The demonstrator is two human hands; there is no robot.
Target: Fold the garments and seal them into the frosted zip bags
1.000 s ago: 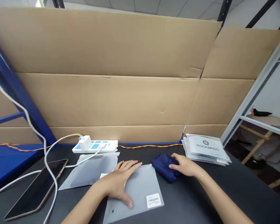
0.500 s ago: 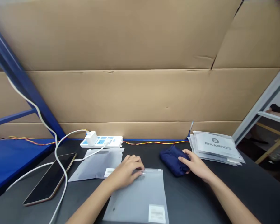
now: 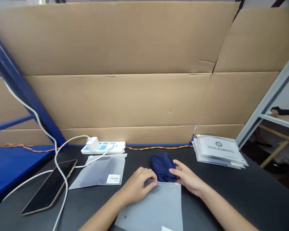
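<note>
A folded dark navy fabric bundle is gripped at its right side by my right hand, thumb on top. Its lower edge meets the top opening of a frosted zip bag that lies flat on the black table. At the bag's upper left edge, my left hand pinches the slider end or lip between thumb and curled fingers. The bag has faint printing near its top and a white label at the bottom, cut off by the frame. Whether the bundle is inside the opening, I cannot tell.
Another frosted bag with a barcode label lies left, below a white power strip. A phone and white cables are further left. Frosted ROCKBROS bags are stacked right, beside a pen. Cardboard stands behind.
My right hand has brought the navy bundle left, to the bag's top edge. My left hand and the bag have shifted slightly right. The view has tilted a little.
</note>
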